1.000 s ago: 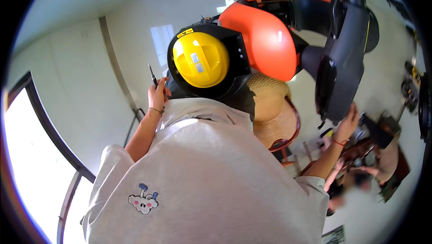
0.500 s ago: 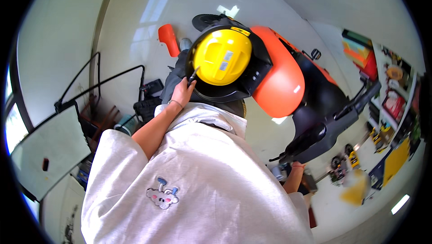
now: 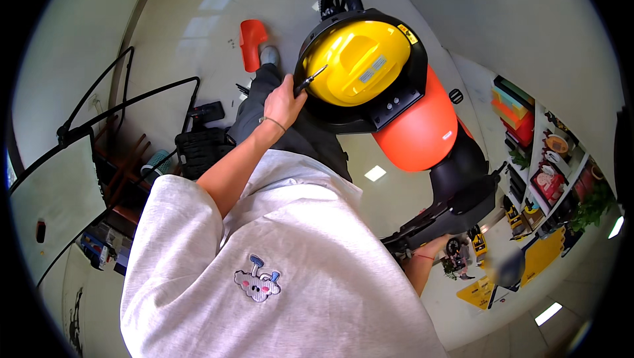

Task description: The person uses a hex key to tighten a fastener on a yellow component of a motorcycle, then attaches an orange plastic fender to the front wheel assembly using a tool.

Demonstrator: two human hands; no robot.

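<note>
A screwdriver (image 3: pixel 316 74) is gripped in my left hand (image 3: pixel 285 104), its tip over the rim area of a yellow helmet (image 3: pixel 356 54). The helmet sits in a black open box (image 3: pixel 387 108) on an orange and black scooter (image 3: pixel 417 143). My right hand (image 3: pixel 430 246), lower right, has its fingers curled at the black front section (image 3: pixel 459 209) of the scooter, partly hidden by it and my shirt.
A loose orange panel (image 3: pixel 251 44) lies on the floor (image 3: pixel 185 67) by my foot (image 3: pixel 269 56). At left stand a whiteboard (image 3: pixel 49 206) on a black frame, a black bag (image 3: pixel 198 150) and a power drill (image 3: pixel 205 112). A cluttered white shelf (image 3: pixel 551 163) is at right.
My view has swung round. My left hand with the screwdriver has risen from beside the helmet to over its edge. My right hand stays on the scooter's front, which now appears lower.
</note>
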